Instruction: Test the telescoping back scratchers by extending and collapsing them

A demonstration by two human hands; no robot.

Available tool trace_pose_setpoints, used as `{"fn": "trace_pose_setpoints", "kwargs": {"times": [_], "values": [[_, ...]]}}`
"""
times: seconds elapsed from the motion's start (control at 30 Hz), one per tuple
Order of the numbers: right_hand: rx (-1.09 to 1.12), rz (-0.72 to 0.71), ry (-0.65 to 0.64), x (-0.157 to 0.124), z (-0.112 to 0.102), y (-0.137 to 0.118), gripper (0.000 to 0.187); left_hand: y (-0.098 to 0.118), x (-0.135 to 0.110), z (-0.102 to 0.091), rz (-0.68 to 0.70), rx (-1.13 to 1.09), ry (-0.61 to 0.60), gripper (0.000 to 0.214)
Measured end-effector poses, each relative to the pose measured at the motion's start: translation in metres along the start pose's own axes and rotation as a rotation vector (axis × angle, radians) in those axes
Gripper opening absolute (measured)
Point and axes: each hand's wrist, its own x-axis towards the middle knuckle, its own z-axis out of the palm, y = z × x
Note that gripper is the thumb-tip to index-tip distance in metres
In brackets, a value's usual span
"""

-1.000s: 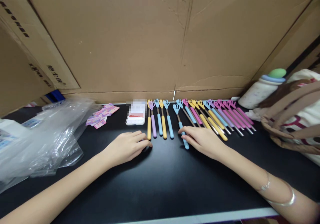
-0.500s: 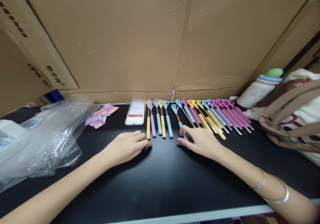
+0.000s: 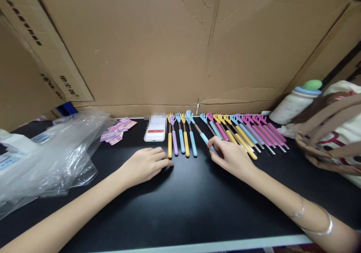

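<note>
My right hand [image 3: 232,155] pinches the handle end of a blue back scratcher [image 3: 205,137] between thumb and fingers. It slants up to the left, its claw head close to the heads of a row of several back scratchers, among them a yellow one [image 3: 169,145] and a purple one [image 3: 175,142]. Just below that row, my left hand [image 3: 148,165] lies on the black table [image 3: 175,208] with fingers loosely stretched, holding nothing. To the right and partly behind my right hand, more back scratchers lie slanted side by side, including pink ones [image 3: 262,132].
A phone [image 3: 154,132] lies left of the row, beside a pile of small pink and purple cards [image 3: 120,129]. Clear plastic bags [image 3: 64,155] spread over the left side. A white bottle [image 3: 293,104] and a bag [image 3: 332,132] stand at right. Cardboard [image 3: 146,50] walls the back.
The held blue back scratcher has tilted, its head swinging left toward the row, while my right hand has shifted slightly right. My left hand stays in place; the view has shifted a little.
</note>
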Motion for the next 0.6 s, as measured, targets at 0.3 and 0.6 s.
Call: {"fn": "trace_pose_setpoints", "kwargs": {"times": [0.3, 0.6], "values": [[-0.170, -0.610, 0.209, -0.006, 0.004, -0.013, 0.014, 0.000, -0.002, -0.022, 0.095, 0.336, 0.403, 0.009], [-0.205, -0.813, 0.274, -0.008, -0.004, -0.024, 0.015, 0.000, 0.000, -0.024, -0.006, 0.385, 0.277, 0.016]]}}
